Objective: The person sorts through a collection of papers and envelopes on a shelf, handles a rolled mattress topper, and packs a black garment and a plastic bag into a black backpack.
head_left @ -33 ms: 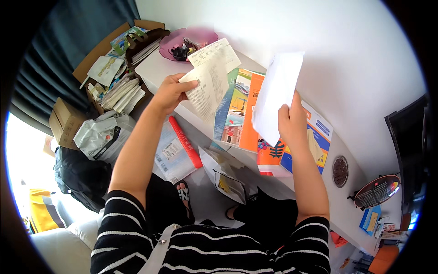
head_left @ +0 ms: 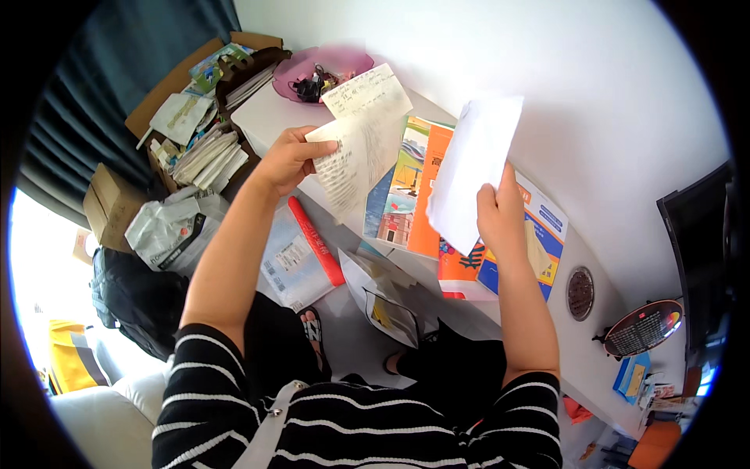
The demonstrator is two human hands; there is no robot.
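Pinched between thumb and fingers, the left hand [head_left: 287, 160] holds a handwritten cream paper sheet [head_left: 359, 141] at centre of the frame; the right hand [head_left: 500, 215] is closed on a blank white paper sheet [head_left: 473, 172] just right of it. Below them — colourful orange and blue booklets [head_left: 414, 195] on the white desk [head_left: 594, 203], a pink bowl [head_left: 348, 59] at the upper centre.

pink bowl [head_left: 351, 59] contents (dark tangle) too small to tell
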